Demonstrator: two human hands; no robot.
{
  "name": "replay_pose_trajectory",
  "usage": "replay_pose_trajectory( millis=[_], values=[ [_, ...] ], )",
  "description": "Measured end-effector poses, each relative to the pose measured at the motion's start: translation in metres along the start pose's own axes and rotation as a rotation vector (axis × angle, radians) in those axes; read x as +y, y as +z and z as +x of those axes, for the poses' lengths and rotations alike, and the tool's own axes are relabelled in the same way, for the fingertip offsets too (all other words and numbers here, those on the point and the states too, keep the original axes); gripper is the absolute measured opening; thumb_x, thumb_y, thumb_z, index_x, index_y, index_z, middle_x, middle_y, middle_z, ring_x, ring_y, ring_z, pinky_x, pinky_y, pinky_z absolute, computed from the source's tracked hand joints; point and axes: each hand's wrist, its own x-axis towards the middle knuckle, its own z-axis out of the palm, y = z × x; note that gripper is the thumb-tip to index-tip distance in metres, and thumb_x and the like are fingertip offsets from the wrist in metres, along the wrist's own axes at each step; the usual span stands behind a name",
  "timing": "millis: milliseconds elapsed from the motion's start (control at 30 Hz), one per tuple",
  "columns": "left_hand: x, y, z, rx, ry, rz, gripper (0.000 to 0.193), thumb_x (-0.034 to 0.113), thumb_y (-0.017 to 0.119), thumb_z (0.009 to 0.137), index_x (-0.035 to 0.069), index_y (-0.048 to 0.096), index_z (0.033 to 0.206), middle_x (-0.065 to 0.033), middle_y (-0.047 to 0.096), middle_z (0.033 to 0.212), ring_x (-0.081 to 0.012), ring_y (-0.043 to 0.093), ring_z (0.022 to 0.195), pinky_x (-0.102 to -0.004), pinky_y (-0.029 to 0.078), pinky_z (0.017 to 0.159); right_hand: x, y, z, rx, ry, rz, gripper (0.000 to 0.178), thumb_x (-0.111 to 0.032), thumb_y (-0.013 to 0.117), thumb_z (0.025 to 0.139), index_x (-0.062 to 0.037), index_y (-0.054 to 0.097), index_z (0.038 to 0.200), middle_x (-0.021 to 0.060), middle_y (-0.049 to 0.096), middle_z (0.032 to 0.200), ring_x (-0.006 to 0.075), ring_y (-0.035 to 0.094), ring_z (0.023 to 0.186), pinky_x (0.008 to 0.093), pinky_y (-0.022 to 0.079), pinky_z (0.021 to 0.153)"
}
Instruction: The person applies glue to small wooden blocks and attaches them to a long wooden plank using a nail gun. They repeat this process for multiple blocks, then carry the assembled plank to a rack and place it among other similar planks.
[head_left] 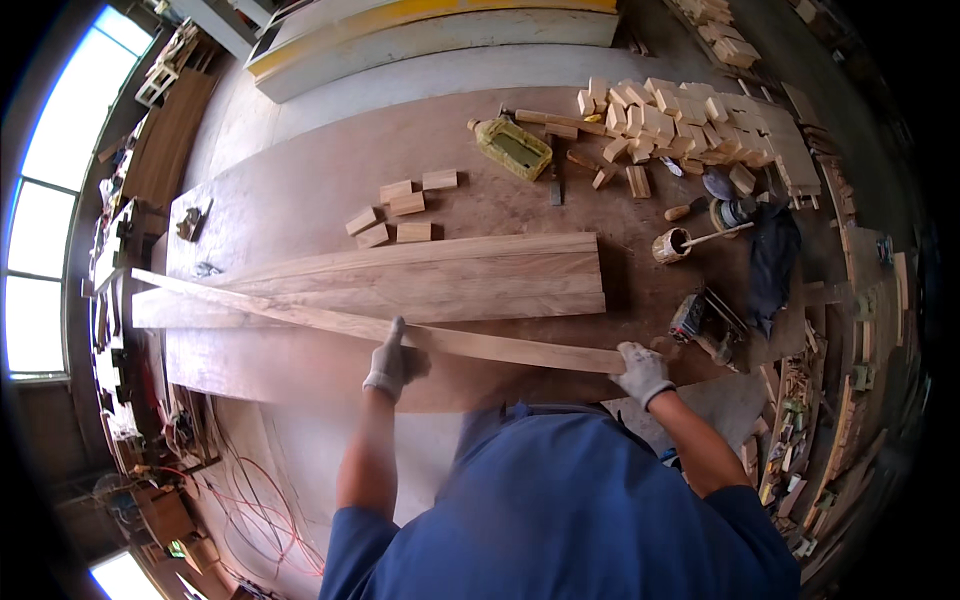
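Note:
A long, narrow wooden strip (480, 345) slants from the far left of the workbench down to the right. My right hand (642, 373), in a pale work glove, is closed around its right end. Near the strip's middle my left hand (388, 362), gloved too, grips the near edge with the thumb up against the wood; its fingers are partly hidden and blurred. Behind the strip lie wide wooden boards (480, 275), side by side and flat on the bench. The strip's left part crosses over them.
Several small wood blocks (408, 204) lie beyond the boards. A yellowish jug (515, 148), a hammer (556, 180) and a pile of blocks (680, 120) are farther back. At right are a glue pot (671, 245), a dark cloth (775, 260) and a power tool (705, 325).

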Motion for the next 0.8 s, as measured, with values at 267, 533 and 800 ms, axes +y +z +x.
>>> replay_pose_trajectory(
  millis=[267, 533, 800],
  values=[
    [0.044, 0.03, -0.021, 0.242, 0.872, 0.816, 0.04, 0.038, 0.079, 0.096, 0.0, 0.08, 0.084, -0.0082, 0.076, 0.073, -0.0213, 0.071, 0.062, -0.0348, 0.055, 0.062, -0.053, 0.01, 0.017, 0.114, 0.02, 0.169, 0.077, -0.032, 0.089, 0.079, -0.0114, 0.055, 0.145, 0.0182, 0.068, 0.132, 0.0379, 0.07, 0.116, 0.0481, 0.057, 0.099],
    [0.14, 0.088, 0.096, 0.621, 1.063, 1.261, 0.047, 0.04, 0.071, 0.097, 0.008, 0.071, 0.132, -0.0221, 0.076, 0.12, -0.0414, 0.072, 0.109, -0.0492, 0.057, 0.091, -0.032, 0.01, -0.034, 0.105, 0.202, 0.231, 0.084, -0.032, 0.083, 0.084, -0.0061, 0.048, 0.155, 0.0218, 0.064, 0.141, 0.0382, 0.063, 0.13, 0.0472, 0.052, 0.109],
    [0.17, 0.121, 0.109, 0.3, 1.136, 1.749, 0.041, 0.043, 0.063, 0.095, 0.011, 0.08, 0.114, -0.0202, 0.075, 0.121, -0.0426, 0.07, 0.112, -0.053, 0.055, 0.094, -0.014, 0.058, -0.104, 0.187, 0.419, 0.299, 0.074, -0.048, 0.067, 0.096, -0.0076, 0.05, 0.156, 0.022, 0.064, 0.145, 0.0366, 0.066, 0.128, 0.0455, 0.052, 0.107]
  ],
)
